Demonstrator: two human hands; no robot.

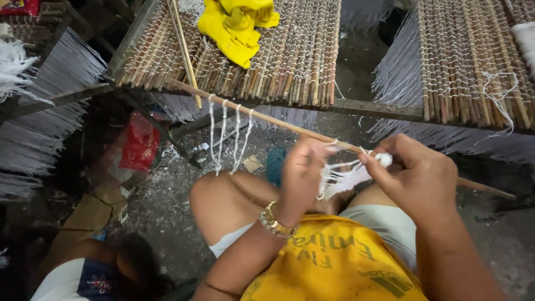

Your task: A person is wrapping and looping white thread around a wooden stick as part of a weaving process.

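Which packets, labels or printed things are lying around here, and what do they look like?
Red plastic packet: on the floor under the left bamboo mat, crumpled and glossy.
Red and yellow printed packet: top left corner, mostly cut off.
Cardboard pieces: flat and brown, on the floor lower left.

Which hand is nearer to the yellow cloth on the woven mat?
The left hand. It is below the yellow cloth, slightly to its right, at the stick. The right hand is farther right, holding white threads.
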